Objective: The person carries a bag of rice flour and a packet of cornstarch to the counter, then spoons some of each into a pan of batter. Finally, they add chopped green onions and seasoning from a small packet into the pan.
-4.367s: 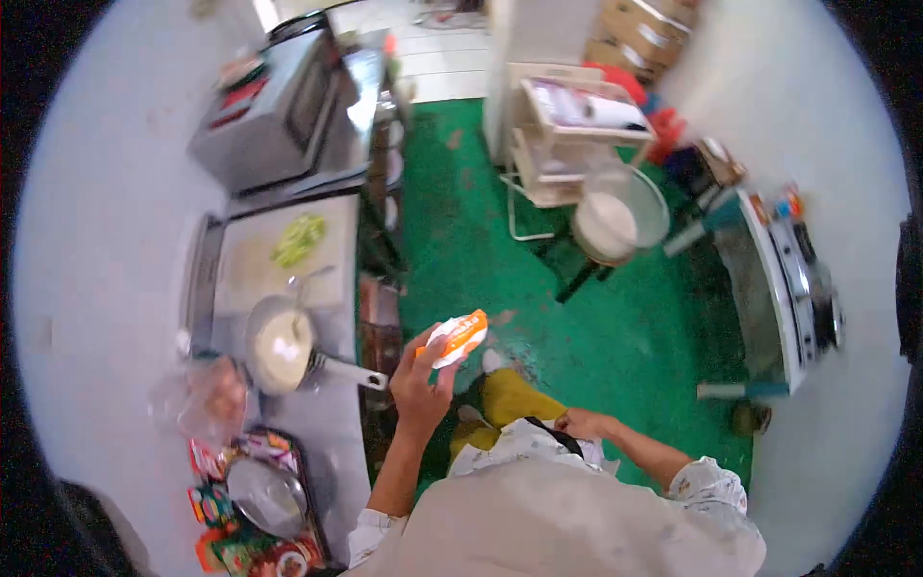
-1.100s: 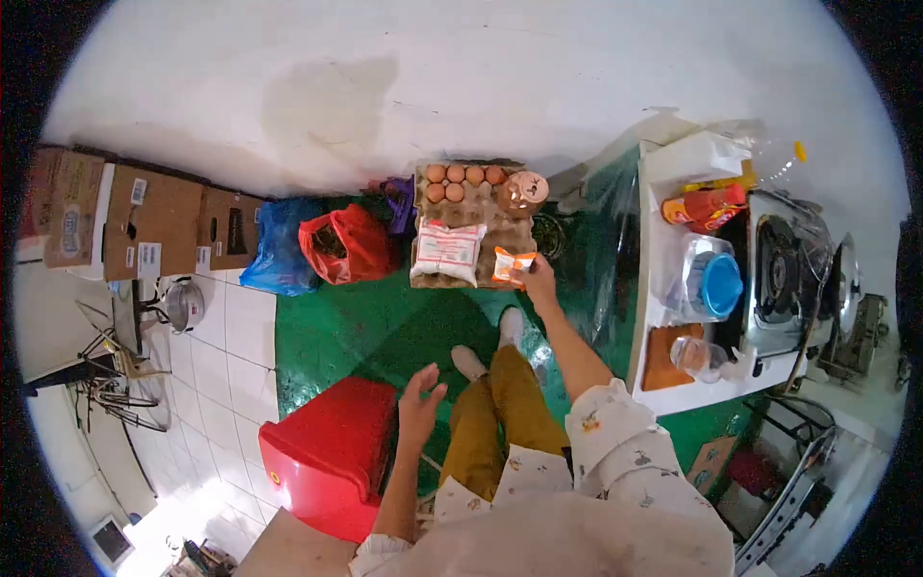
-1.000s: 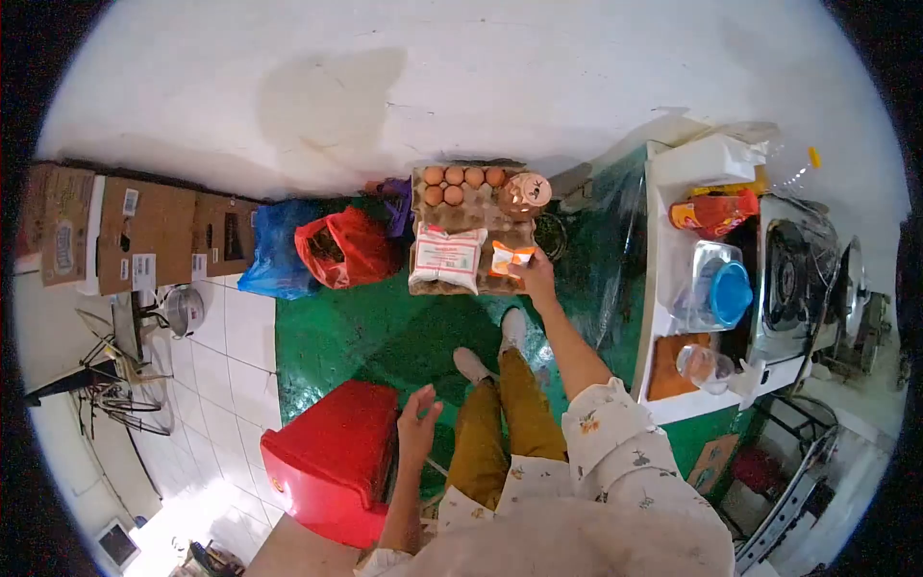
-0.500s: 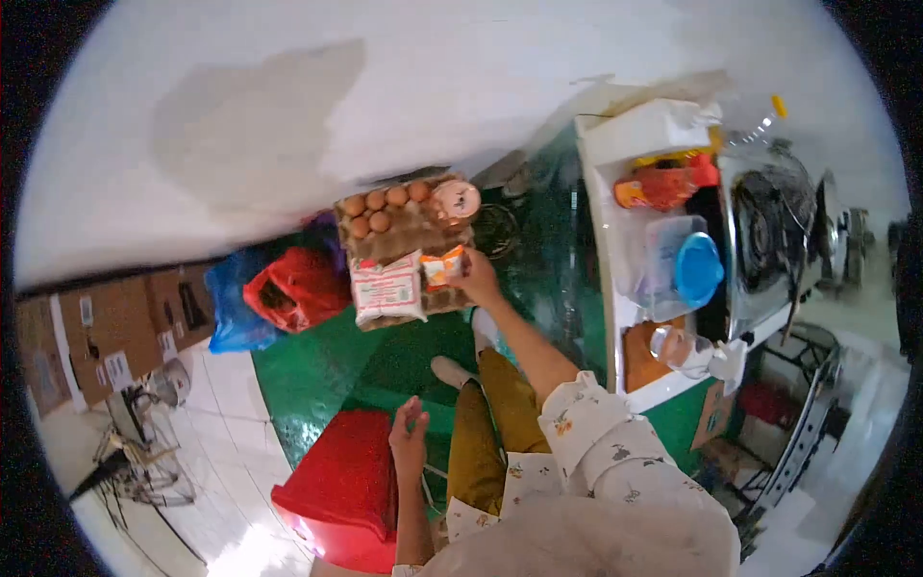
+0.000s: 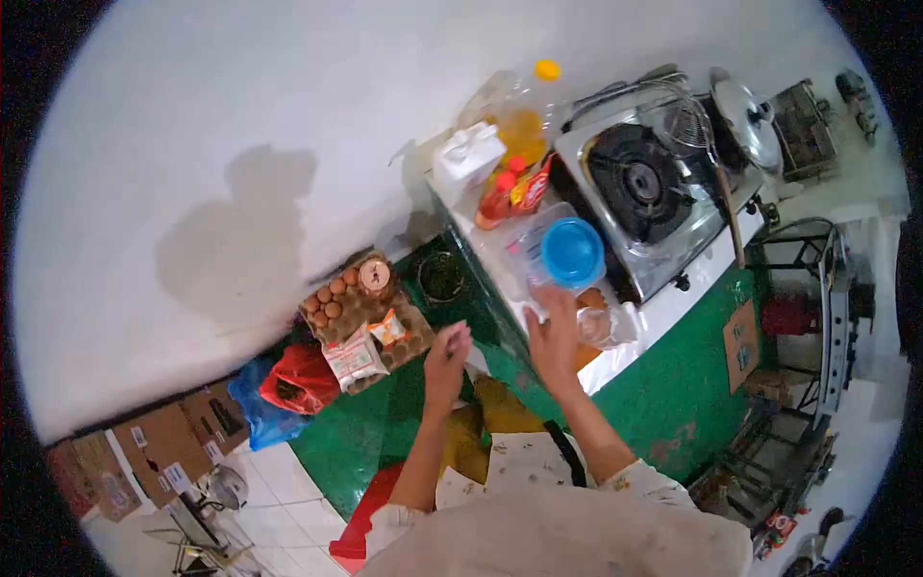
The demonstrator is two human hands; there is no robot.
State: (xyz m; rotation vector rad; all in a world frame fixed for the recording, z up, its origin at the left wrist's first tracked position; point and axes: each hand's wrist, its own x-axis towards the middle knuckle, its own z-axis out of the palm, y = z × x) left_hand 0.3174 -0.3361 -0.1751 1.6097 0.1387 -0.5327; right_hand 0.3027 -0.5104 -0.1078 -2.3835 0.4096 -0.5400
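Blue-lidded clear tub (image 5: 572, 255) on the white counter (image 5: 673, 300), just left of the gas stove (image 5: 642, 178).

- Right hand (image 5: 555, 338) at the tub's near side, fingers stretched out, nothing held. Whether the fingertips touch the tub wall: cannot tell.
- Small clear jar (image 5: 601, 327) just right of that hand, at the counter's near edge.
- Left hand (image 5: 447, 351) raised over the green floor (image 5: 673, 385), fingers loose, empty.
- Red sauce bottles (image 5: 500, 197) stand close on the tub's far left side.
- Egg tray (image 5: 361, 322) on the floor to the left, orange packet (image 5: 388, 327) lying on it.

Risks, as judged:
- The jar sits so near the edge that a sweep of the right wrist could tip it to the floor.
- The tub looks wide and smooth, so a one-handed hold may slip.
- Dragging the tub could topple the bottles beside it.
- The egg tray lies near the feet, so a careless step could crush the eggs.
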